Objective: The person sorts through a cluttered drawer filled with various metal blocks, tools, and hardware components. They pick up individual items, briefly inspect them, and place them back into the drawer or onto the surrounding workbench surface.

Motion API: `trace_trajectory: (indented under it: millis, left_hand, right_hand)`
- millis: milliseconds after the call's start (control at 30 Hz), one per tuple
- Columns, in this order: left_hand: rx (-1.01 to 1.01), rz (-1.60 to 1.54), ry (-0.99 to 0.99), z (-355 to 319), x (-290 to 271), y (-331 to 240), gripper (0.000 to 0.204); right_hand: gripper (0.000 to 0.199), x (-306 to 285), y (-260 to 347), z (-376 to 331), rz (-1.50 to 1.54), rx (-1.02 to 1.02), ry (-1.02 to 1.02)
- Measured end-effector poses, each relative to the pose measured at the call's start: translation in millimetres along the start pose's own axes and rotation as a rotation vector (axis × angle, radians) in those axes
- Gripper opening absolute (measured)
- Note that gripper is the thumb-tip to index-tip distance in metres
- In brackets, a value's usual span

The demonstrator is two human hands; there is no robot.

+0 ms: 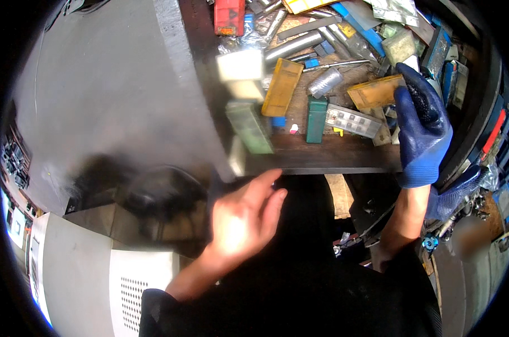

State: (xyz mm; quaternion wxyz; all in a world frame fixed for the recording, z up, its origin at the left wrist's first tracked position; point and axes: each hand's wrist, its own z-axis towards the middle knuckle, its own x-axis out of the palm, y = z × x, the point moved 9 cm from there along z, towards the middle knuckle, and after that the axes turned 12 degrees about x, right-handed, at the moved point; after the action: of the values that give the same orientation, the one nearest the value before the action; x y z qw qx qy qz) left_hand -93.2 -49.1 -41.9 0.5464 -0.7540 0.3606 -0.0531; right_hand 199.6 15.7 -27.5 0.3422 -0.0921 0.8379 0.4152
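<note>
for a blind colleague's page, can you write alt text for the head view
A right hand in a blue glove holds one end of a yellow box at a cluttered wooden surface. The bare left hand is near its front edge. Metal rods, a dark green box and a red box lie about.

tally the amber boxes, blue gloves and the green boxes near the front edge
Amber boxes: 2, one held by the right hand
Blue gloves: 2, one worn
Green boxes near the front edge: 2, one blurred
Total: 6
</note>
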Motion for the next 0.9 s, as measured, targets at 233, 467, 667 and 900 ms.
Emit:
trace_trajectory:
  millis: [233, 467, 667, 900]
  left_hand:
    - [-0.07, 0.076, -0.308, -32.7, -38.8, 31.2, 0.022]
    - [-0.176, 0.048, -0.352, -42.1, -43.1, 42.8, 0.015]
    - [-0.186, -0.028, -0.381, -47.2, -48.8, 55.1, 0.014]
    - [-0.359, -0.648, -0.247, -38.1, -20.2, 48.5, 0.046]
  right_hand:
    - [0.041, 8.4, 26.9, -45.2, 0.051, -0.123, -0.144]
    - [0.05, 157.5, 45.5, -115.1, -0.478, -0.287, 0.51]
    - [0.041, 171.4, 31.7, -112.1, -0.314, -0.065, 0.614]
    - [0.046, 117.9, 56.8, -104.7, -0.205, -0.3, 0.544]
